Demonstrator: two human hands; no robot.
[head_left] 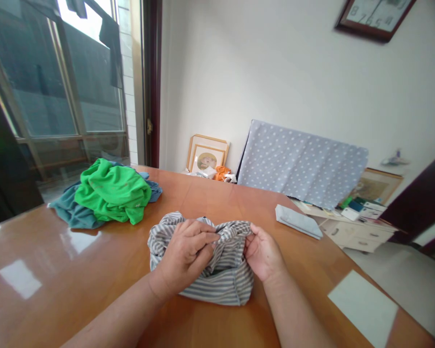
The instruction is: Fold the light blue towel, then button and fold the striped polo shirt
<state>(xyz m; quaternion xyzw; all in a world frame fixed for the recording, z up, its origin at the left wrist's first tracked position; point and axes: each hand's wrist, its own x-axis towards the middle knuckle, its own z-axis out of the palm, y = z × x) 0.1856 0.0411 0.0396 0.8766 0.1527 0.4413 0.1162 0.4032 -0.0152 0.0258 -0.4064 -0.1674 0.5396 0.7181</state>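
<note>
Both hands, left hand (186, 253) and right hand (263, 253), grip the bunched striped garment (217, 280) under them.

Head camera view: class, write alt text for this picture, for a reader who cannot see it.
Two bare hands, the left hand and the right hand, grip a bunched grey-and-white striped garment on a glossy wooden table. A pile of green and teal clothes lies to the left, a small folded grey cloth to the right.
</note>
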